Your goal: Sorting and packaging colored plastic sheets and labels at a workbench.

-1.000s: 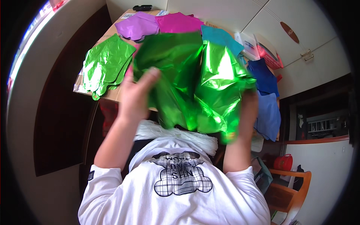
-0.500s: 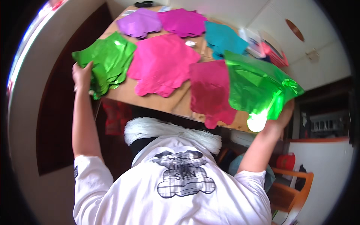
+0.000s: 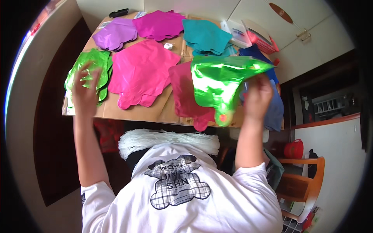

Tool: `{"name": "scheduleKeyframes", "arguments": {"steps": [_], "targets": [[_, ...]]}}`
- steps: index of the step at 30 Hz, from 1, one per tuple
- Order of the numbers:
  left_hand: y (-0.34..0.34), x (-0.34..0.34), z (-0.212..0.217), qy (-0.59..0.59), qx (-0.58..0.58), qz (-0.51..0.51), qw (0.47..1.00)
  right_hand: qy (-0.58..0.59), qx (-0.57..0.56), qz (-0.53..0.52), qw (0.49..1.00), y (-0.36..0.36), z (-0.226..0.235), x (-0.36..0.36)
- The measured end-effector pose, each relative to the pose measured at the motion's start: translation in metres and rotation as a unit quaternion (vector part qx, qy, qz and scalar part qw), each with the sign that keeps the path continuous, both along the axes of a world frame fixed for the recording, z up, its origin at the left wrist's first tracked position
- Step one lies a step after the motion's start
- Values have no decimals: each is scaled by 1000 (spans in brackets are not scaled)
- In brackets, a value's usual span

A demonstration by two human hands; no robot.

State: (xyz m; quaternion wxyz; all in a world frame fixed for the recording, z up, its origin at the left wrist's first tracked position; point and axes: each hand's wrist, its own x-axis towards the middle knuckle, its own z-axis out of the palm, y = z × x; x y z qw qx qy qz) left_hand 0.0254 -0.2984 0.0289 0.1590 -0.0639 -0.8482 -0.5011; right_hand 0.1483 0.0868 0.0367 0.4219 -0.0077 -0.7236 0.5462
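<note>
My right hand [image 3: 258,95] grips the right edge of a flat green foil balloon [image 3: 217,79], shiny and star-like with rounded lobes. It hangs above a dark pink foil balloon [image 3: 182,93] at the table's front, partly covering it. My left hand [image 3: 86,87], slightly blurred, hovers over a stack of green foil balloons [image 3: 99,64] at the left, fingers apart and nothing visible in them. A stack of bright pink foil balloons [image 3: 142,72] lies flat between the two hands.
Purple [image 3: 115,34], magenta [image 3: 159,25] and teal foil stacks [image 3: 206,35] lie along the back of the cardboard-covered table [image 3: 155,112]. Blue foil [image 3: 274,108] lies at the right edge. A bundle of white strands [image 3: 169,143] crosses my waist; a wooden chair [image 3: 299,182] stands right.
My right hand has swung left with the green foil balloon, over the dark pink one, uncovering blue foil. My left hand has let go of the green stack's edge and moved over it.
</note>
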Motion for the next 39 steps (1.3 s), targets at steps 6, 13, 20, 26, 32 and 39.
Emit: {"name": "scheduleKeyframes", "arguments": {"steps": [6, 13, 20, 26, 32, 39], "targets": [[135, 83, 37, -61, 135, -424, 894, 5, 299, 15, 954, -64, 20, 6], [140, 72, 10, -245, 517, -425, 702, -230, -211, 234, 921, -13, -10, 2], [142, 72, -17, -320, 487, -377, 721, -186, -418, 275, 845, -1, -33, -1], [149, 43, -47, -225, 157, -253, 928, -285, -157, 136, 936, 52, -44, 8], [164, 33, -61, -60, -261, -205, 941, -453, 19, 19, 891, 71, -63, -10], [135, 37, -11, -36, -256, -217, 941, -516, 189, 21, 835, 78, -65, -31]]}}
